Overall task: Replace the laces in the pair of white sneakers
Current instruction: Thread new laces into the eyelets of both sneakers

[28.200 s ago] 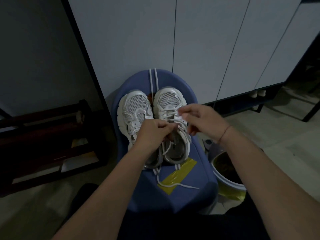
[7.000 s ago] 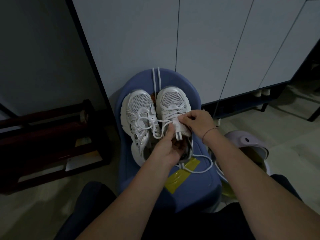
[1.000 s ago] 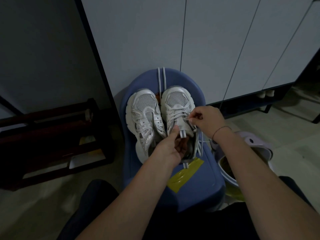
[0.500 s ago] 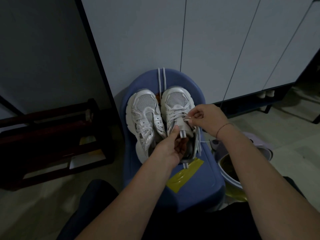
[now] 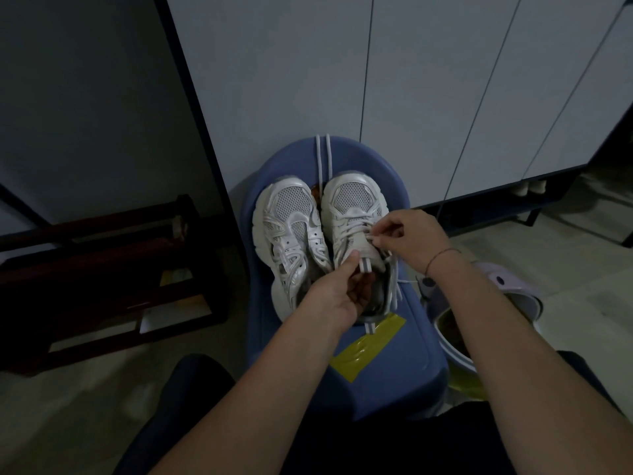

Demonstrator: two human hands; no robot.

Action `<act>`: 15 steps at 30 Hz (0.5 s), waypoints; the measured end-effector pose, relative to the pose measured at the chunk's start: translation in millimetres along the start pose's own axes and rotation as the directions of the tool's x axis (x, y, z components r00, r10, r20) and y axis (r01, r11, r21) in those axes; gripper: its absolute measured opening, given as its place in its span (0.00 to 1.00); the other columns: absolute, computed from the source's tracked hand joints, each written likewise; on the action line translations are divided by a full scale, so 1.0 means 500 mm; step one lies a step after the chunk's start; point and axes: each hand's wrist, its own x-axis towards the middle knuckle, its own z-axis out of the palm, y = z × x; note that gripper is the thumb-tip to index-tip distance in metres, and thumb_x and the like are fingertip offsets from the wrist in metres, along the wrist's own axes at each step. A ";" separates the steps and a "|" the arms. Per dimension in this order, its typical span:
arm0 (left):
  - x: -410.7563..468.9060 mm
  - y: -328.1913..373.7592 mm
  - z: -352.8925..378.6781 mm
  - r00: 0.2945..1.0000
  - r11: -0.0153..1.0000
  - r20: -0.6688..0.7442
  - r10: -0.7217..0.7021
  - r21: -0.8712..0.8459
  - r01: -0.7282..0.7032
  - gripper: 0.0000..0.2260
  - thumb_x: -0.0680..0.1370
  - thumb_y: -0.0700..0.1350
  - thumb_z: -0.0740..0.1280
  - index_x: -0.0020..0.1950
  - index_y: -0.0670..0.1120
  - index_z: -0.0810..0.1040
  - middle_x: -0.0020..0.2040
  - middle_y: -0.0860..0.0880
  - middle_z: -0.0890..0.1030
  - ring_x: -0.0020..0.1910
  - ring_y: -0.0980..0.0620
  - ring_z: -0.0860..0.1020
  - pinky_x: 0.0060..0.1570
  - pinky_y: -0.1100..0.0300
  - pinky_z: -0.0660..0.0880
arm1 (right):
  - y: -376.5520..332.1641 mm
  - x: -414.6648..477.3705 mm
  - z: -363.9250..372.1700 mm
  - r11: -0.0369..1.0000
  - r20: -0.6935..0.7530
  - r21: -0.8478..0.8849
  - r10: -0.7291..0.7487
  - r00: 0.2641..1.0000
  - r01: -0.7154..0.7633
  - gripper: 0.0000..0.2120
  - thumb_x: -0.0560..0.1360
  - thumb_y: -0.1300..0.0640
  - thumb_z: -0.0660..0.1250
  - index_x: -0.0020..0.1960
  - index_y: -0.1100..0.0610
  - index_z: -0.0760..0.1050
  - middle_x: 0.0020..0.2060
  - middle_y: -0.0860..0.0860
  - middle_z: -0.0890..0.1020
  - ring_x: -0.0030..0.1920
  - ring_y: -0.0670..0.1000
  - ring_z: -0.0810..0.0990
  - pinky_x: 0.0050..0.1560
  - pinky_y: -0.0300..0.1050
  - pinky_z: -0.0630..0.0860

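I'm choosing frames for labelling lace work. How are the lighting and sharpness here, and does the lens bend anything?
Head view: dim, low contrast, no glare; the laced sneaker and the lace pinched by the right hand read clearly. Head view: the wooden rack at left sinks into near-black shadow. Head view: wide-angle bend fans the cabinet seams outward.

Left hand (image 5: pixel 337 293), gripping the tongue, hides the heel opening of the right sneaker (image 5: pixel 352 200) on the blue stool (image 5: pixel 394 371). Lace (image 5: pixel 352 231) tip in the right hand (image 5: pixel 407 234) pinch is too small to tell. Brown thing (image 5: pixel 315 193) between toes mostly hidden. Bin (image 5: pixel 452 351) right of stool partly behind forearm, contents dark. Forearms cut off at bottom edge.
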 end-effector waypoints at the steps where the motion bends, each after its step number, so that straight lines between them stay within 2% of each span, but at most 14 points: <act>1: 0.000 0.001 0.000 1.000 1.000 -0.001 0.000 0.002 0.000 0.09 0.78 0.46 0.69 0.42 0.42 0.76 0.38 0.45 0.78 0.35 0.53 0.76 0.24 0.67 0.75 | 0.001 0.000 -0.002 1.000 0.010 -0.031 -0.002 1.000 0.002 0.03 0.71 0.59 0.73 0.44 0.55 0.82 0.36 0.45 0.78 0.37 0.43 0.75 0.43 0.37 0.70; 7: -0.003 -0.002 0.001 1.000 1.000 -0.007 0.012 0.017 -0.012 0.09 0.78 0.46 0.69 0.42 0.42 0.76 0.37 0.46 0.78 0.36 0.53 0.76 0.30 0.64 0.74 | -0.016 0.005 0.016 0.980 -0.020 -0.159 -0.125 0.992 0.120 0.03 0.72 0.62 0.70 0.44 0.61 0.83 0.34 0.41 0.71 0.40 0.46 0.72 0.47 0.42 0.72; 10: -0.001 0.001 -0.001 1.000 0.999 -0.005 0.020 0.028 -0.020 0.09 0.78 0.46 0.69 0.42 0.43 0.77 0.38 0.46 0.78 0.36 0.53 0.76 0.29 0.64 0.74 | -0.014 0.002 0.021 0.985 -0.031 -0.130 -0.117 0.993 0.112 0.04 0.72 0.62 0.70 0.45 0.60 0.83 0.39 0.47 0.77 0.41 0.46 0.73 0.48 0.39 0.71; 12: -0.002 0.002 -0.004 1.000 0.999 0.005 0.020 0.050 -0.021 0.09 0.78 0.46 0.69 0.42 0.43 0.77 0.38 0.46 0.79 0.35 0.52 0.77 0.25 0.65 0.74 | -0.010 -0.010 0.021 0.999 -0.113 -0.036 -0.038 0.993 0.034 0.03 0.73 0.60 0.71 0.43 0.59 0.82 0.37 0.48 0.79 0.39 0.45 0.75 0.46 0.39 0.73; 13: -0.001 0.002 -0.007 1.000 0.997 0.008 0.021 0.068 -0.022 0.10 0.78 0.47 0.69 0.41 0.42 0.77 0.37 0.46 0.80 0.34 0.52 0.78 0.23 0.66 0.74 | -0.009 -0.021 0.023 0.998 -0.165 0.051 0.049 0.985 -0.042 0.05 0.73 0.59 0.70 0.39 0.59 0.81 0.34 0.48 0.79 0.35 0.43 0.75 0.41 0.38 0.73; 14: -0.001 0.001 -0.011 1.000 0.995 0.011 0.023 0.098 -0.024 0.11 0.78 0.48 0.69 0.41 0.42 0.78 0.35 0.46 0.81 0.32 0.52 0.79 0.22 0.66 0.74 | -0.010 -0.034 0.025 0.970 -0.193 0.199 0.182 0.964 -0.143 0.10 0.74 0.57 0.69 0.35 0.59 0.78 0.29 0.48 0.78 0.29 0.42 0.74 0.35 0.39 0.72; 15: 0.000 0.002 -0.017 1.000 0.989 0.012 0.028 0.142 -0.029 0.12 0.78 0.49 0.68 0.42 0.41 0.78 0.34 0.46 0.82 0.29 0.53 0.79 0.23 0.66 0.74 | -0.009 -0.049 0.035 0.870 -0.136 0.408 0.356 0.924 -0.275 0.15 0.75 0.54 0.68 0.32 0.59 0.75 0.25 0.50 0.76 0.23 0.42 0.72 0.29 0.38 0.70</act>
